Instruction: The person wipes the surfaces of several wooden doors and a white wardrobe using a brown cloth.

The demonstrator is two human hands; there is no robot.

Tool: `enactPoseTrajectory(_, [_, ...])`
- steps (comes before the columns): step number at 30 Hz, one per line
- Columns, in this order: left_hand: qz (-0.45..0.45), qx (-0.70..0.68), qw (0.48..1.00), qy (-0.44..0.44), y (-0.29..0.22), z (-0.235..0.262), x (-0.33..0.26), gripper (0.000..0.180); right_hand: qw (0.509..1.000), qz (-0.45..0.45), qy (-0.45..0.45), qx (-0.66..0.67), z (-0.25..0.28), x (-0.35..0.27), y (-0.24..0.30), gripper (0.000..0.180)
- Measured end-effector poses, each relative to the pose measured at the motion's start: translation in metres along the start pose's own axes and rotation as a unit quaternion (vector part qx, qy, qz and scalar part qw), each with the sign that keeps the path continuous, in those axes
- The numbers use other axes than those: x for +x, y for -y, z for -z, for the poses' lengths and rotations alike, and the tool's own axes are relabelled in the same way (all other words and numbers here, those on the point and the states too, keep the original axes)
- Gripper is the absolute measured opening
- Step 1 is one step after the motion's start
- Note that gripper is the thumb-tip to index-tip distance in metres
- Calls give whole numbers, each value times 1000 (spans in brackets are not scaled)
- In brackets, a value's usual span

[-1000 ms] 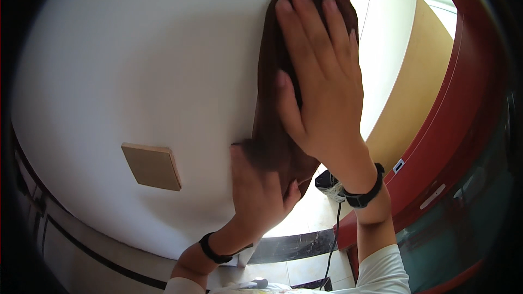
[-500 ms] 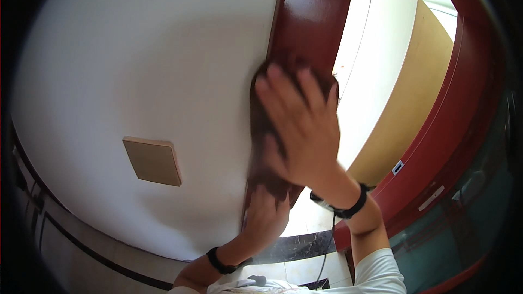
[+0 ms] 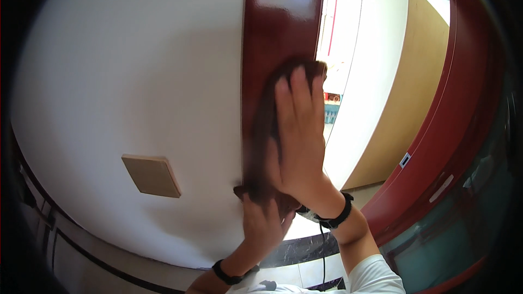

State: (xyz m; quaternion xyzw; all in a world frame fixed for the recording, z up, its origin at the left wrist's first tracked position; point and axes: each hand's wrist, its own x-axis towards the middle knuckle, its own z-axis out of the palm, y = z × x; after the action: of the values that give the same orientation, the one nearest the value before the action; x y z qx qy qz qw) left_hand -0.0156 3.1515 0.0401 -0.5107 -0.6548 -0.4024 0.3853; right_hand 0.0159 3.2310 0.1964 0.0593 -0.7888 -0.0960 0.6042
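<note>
A dark brown cloth (image 3: 260, 130) lies flat against the glossy dark red door frame (image 3: 280, 27). My right hand (image 3: 299, 136) presses on the cloth with fingers spread and pointing up. My left hand (image 3: 262, 223) is below it, holding the cloth's lower end against the frame. Both wrists wear black bands.
A white wall (image 3: 136, 76) fills the left, with a beige square switch plate (image 3: 151, 175) on it. Right of the frame is a bright doorway, a tan cabinet side (image 3: 419, 87) and a curved red door edge (image 3: 452, 130). Dark skirting runs along the bottom.
Both hands and the cloth slid down the frame over the last second. More bare red frame shows above the cloth now.
</note>
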Motion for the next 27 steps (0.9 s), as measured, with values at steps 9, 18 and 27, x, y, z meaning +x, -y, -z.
enactPoseTrajectory(9, [21, -90, 993, 71, -10, -2, -30, 58, 995, -79, 27, 51, -13, -78, 10, 57])
enactPoseTrajectory(18, [-65, 2, 996, 52, 8, -8, -45, 71, 902, -281, -44, 323, -12, -134, 26, 51])
enactPoseTrajectory(27, [-84, 21, 990, 109, 12, 1, -55, 64, 713, -516, 72, 469, -14, -200, 19, 12])
